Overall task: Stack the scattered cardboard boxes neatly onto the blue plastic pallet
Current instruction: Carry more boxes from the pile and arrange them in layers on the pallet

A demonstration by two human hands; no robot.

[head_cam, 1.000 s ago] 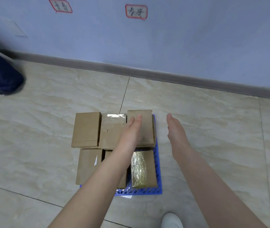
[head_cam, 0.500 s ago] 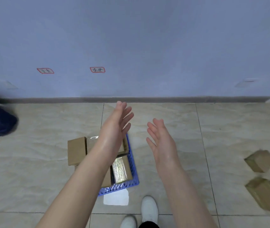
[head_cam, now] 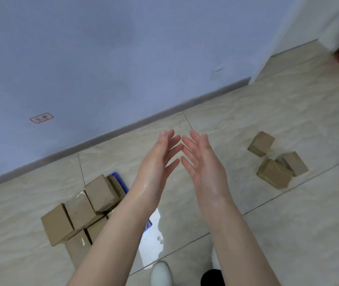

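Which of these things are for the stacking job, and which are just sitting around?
For the job:
- blue pallet
- stacked boxes on it
- three loose boxes on the floor to the right
- left hand and right hand, both empty

Just there:
- red-edged label on the wall
- wall plate
- white shoe

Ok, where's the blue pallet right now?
Lower left of the head view, on the floor: the blue pallet lies mostly hidden under the stacked boxes, its edge showing beside the left hand.
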